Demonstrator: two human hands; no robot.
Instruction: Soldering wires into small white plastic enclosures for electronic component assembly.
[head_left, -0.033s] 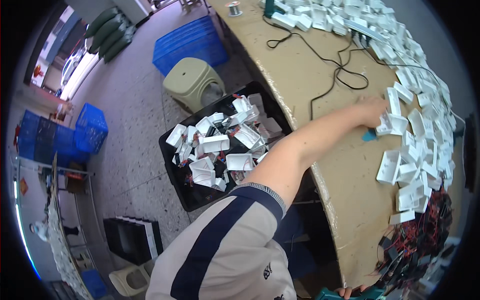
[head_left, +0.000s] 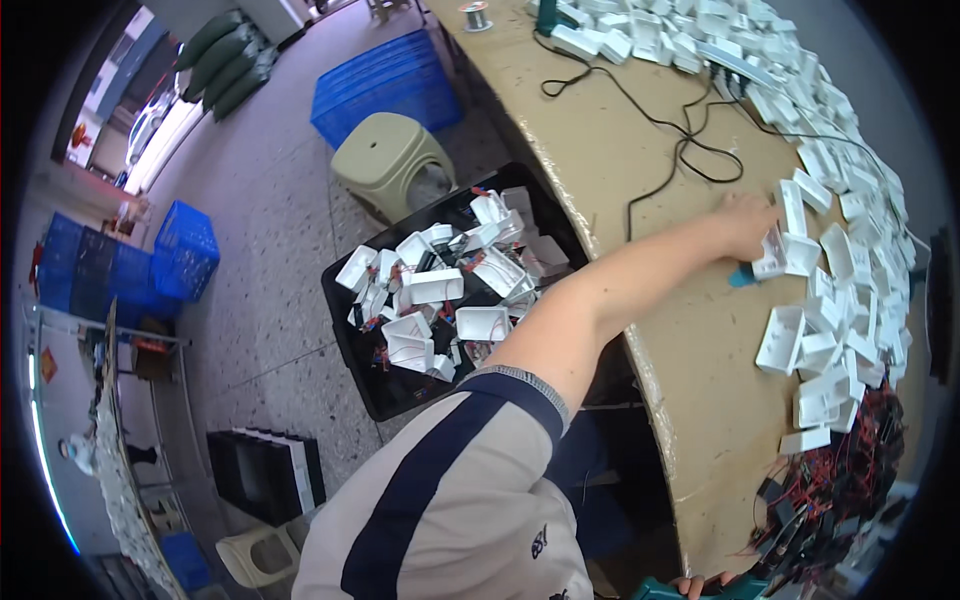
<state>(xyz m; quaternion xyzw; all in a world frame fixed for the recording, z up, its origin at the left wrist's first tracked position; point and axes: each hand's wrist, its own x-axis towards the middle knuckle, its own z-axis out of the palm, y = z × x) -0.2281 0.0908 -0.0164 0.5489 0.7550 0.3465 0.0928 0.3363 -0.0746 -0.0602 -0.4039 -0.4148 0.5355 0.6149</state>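
My left hand [head_left: 748, 226] is stretched out over the table, its fingers curled at the edge of a small white plastic case [head_left: 771, 262]. The fingertips are partly hidden and slightly blurred. Other white cases touch or lie close to that one, among them an open shallow case [head_left: 780, 340]. A small teal piece [head_left: 741, 276] shows just below the hand. At the bottom edge my right hand [head_left: 692, 586] is only partly in view, its fingers wrapped round a teal-green tool [head_left: 655, 590], which the frame cuts off.
White cases [head_left: 850, 250] pile along the table's far side, beside a heap of red and black wired parts [head_left: 830, 490]. A black cable [head_left: 690, 135] loops over the tabletop. On the left stand a black crate [head_left: 350, 370] of cases and wires, a beige stool [head_left: 385, 155] and blue crates [head_left: 385, 85].
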